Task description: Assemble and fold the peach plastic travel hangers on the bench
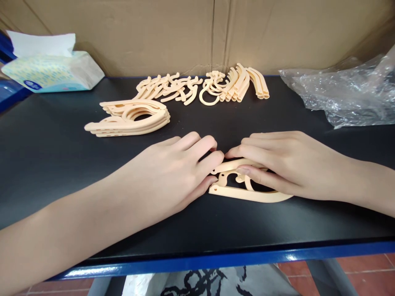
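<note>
A peach-coloured plastic folding hanger (253, 195) lies on the black tabletop in front of me, its two arms folded close together with a hook between them. My right hand (277, 162) grips its upper arm, thumb on the near side and fingers behind. My left hand (188, 168) is at the hanger's left end, fingers curled and fingertips close to the ends of the arms. Whether those left fingers hold a small part is hidden. Beyond my left hand lies a stack of similar folded hangers (132, 128).
Along the back lie loose curved pieces (169, 87), hooks (210, 100) and hollow arm pieces (239, 84). A tissue pack (55, 74) sits back left, clear plastic film (345, 92) back right. Brown cardboard (154, 33) stands behind; a blue edge (216, 260) borders the table's front.
</note>
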A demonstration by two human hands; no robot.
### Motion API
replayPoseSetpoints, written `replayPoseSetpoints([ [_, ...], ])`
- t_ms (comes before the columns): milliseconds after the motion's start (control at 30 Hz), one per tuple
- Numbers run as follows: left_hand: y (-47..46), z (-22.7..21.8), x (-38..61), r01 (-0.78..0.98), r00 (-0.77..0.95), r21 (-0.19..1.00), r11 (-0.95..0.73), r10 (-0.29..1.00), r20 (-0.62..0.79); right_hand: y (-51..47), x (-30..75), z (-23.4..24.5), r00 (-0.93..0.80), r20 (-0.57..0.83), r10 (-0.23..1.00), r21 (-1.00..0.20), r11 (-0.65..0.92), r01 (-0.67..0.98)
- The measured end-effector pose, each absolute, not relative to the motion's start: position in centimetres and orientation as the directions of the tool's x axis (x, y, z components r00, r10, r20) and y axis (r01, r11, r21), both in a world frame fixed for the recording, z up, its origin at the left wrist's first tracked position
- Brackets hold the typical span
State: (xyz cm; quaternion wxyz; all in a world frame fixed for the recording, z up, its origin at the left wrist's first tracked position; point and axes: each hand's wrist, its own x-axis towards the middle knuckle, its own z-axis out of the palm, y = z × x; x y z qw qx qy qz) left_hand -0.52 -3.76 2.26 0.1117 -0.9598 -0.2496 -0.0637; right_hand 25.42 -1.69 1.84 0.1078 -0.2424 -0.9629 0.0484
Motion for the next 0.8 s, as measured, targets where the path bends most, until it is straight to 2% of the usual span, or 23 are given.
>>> replayPoseSetpoints([
  [800,-3.90,2.34,-0.55,0.493,0.868,-0.237,-0.837,0.458,0.190,-1.62,25.40,1.72,-0.860,0.202,0.469,-0.130,0.883,0.451],
])
